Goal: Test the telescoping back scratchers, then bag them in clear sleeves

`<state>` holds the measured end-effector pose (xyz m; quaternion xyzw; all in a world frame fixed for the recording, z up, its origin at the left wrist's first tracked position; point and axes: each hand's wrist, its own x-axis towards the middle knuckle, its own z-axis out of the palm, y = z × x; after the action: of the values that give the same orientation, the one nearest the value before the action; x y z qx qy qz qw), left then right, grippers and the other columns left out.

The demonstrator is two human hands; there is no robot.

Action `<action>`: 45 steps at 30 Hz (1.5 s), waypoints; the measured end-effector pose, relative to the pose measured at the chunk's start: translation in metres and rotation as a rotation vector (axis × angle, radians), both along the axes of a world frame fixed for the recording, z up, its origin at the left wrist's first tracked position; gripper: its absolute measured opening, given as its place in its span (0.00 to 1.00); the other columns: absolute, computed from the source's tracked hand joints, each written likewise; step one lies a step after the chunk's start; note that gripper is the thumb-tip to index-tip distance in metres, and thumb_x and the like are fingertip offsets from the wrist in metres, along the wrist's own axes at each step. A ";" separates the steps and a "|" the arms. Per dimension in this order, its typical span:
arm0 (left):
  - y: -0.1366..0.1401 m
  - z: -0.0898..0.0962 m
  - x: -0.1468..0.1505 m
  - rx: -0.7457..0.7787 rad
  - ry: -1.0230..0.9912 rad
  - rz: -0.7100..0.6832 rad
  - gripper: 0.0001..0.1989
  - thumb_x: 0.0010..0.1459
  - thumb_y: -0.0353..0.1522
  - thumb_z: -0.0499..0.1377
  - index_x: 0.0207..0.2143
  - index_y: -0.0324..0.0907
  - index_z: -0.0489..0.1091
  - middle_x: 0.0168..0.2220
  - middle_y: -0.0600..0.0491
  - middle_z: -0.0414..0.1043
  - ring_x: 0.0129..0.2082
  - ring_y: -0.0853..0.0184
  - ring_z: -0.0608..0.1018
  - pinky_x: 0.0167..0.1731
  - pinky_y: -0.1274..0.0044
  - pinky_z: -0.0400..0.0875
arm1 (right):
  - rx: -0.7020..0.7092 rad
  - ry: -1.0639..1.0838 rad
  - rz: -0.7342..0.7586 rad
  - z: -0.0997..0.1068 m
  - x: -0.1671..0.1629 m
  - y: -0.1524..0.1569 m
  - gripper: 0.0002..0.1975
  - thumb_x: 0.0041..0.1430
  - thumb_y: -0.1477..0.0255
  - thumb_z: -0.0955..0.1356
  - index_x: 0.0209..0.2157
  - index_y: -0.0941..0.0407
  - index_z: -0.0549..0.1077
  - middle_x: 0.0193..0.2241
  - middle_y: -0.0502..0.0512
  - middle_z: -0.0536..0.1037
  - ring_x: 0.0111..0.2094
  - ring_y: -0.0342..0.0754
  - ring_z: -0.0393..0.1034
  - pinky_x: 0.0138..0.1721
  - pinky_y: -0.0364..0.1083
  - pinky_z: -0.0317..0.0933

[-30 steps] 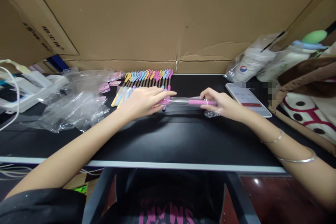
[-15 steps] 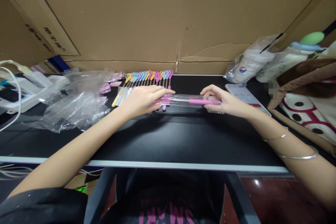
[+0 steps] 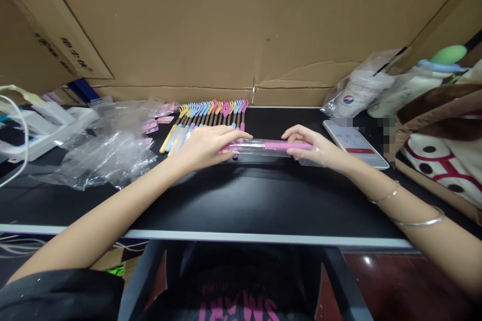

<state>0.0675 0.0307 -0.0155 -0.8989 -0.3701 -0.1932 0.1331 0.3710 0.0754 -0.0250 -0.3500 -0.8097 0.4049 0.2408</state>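
A pink back scratcher (image 3: 276,145) lies level between my hands inside a clear plastic sleeve (image 3: 256,152), just above the black desk. My left hand (image 3: 203,144) grips its left end between thumb and fingers, hiding much of the claw. At the other end, my right hand (image 3: 311,144) pinches the handle and the sleeve, fingers curled. Behind my left hand, a row of back scratchers (image 3: 214,110) in yellow, blue, purple and pink lies with the claws pointing to the back. My left hand and wrist cover some of their handles.
Crumpled clear plastic bags (image 3: 113,150) and small pink cards (image 3: 150,125) lie at the left, beside a white power strip (image 3: 45,138). On the right are a phone (image 3: 356,143), a bagged cup (image 3: 361,93) and a fabric bag (image 3: 433,155). Cardboard (image 3: 226,25) walls the back.
My right hand has shifted slightly left, and the pink handle with it, bringing it closer to my left hand. The left hand has barely moved.
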 end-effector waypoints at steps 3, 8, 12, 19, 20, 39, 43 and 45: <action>-0.001 0.000 0.003 -0.009 0.018 -0.017 0.17 0.61 0.33 0.55 0.53 0.47 0.66 0.41 0.55 0.75 0.37 0.69 0.77 0.30 0.81 0.63 | 0.009 -0.021 0.003 -0.004 -0.003 -0.003 0.21 0.55 0.57 0.69 0.44 0.56 0.65 0.28 0.48 0.67 0.25 0.40 0.63 0.25 0.41 0.57; -0.003 -0.003 0.007 0.015 0.023 -0.007 0.17 0.62 0.33 0.54 0.53 0.47 0.66 0.40 0.54 0.74 0.36 0.69 0.76 0.29 0.79 0.62 | 0.047 -0.037 -0.034 -0.004 -0.004 -0.006 0.19 0.56 0.57 0.68 0.43 0.55 0.67 0.27 0.47 0.64 0.24 0.40 0.60 0.25 0.41 0.55; -0.003 -0.007 0.008 0.030 -0.003 -0.026 0.17 0.62 0.33 0.55 0.53 0.48 0.66 0.39 0.55 0.74 0.36 0.68 0.76 0.29 0.79 0.62 | -0.040 -0.062 0.032 0.001 -0.006 -0.009 0.19 0.58 0.57 0.67 0.45 0.56 0.67 0.29 0.50 0.71 0.27 0.42 0.64 0.27 0.42 0.57; -0.002 -0.011 0.008 -0.126 0.014 -0.074 0.22 0.61 0.40 0.58 0.57 0.48 0.61 0.48 0.53 0.73 0.44 0.67 0.76 0.36 0.80 0.64 | -0.153 -0.064 0.046 0.006 -0.011 -0.014 0.17 0.55 0.58 0.69 0.40 0.56 0.68 0.26 0.50 0.74 0.27 0.43 0.69 0.30 0.44 0.62; -0.001 -0.009 0.006 -0.157 0.026 -0.066 0.25 0.60 0.43 0.58 0.58 0.48 0.60 0.49 0.52 0.73 0.44 0.66 0.76 0.37 0.79 0.63 | -0.148 -0.052 0.035 0.006 -0.011 -0.013 0.17 0.54 0.58 0.69 0.39 0.56 0.68 0.26 0.50 0.74 0.26 0.43 0.68 0.29 0.44 0.62; 0.020 0.029 -0.040 -0.786 -0.152 0.060 0.25 0.56 0.49 0.56 0.50 0.43 0.69 0.44 0.52 0.75 0.42 0.64 0.76 0.41 0.77 0.67 | -0.067 0.097 -0.193 0.013 0.004 0.001 0.17 0.48 0.59 0.73 0.32 0.55 0.70 0.22 0.51 0.75 0.21 0.41 0.65 0.22 0.42 0.59; 0.018 0.027 -0.034 -0.930 -0.210 0.042 0.24 0.56 0.46 0.57 0.51 0.42 0.66 0.36 0.53 0.77 0.33 0.66 0.78 0.36 0.77 0.69 | -0.070 0.095 -0.173 0.008 0.005 0.002 0.17 0.47 0.60 0.74 0.31 0.56 0.69 0.22 0.48 0.71 0.21 0.40 0.63 0.22 0.42 0.58; 0.017 0.025 -0.031 -0.965 -0.222 0.024 0.23 0.57 0.46 0.57 0.49 0.41 0.66 0.35 0.53 0.77 0.28 0.68 0.77 0.32 0.78 0.69 | -0.071 0.092 -0.178 0.007 0.005 0.003 0.17 0.46 0.60 0.74 0.31 0.56 0.68 0.21 0.46 0.68 0.21 0.39 0.60 0.22 0.41 0.56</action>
<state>0.0364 0.0480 0.0098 -0.8277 -0.4394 -0.0927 -0.3365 0.3761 0.0783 -0.0184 -0.4099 -0.7485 0.4261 0.3004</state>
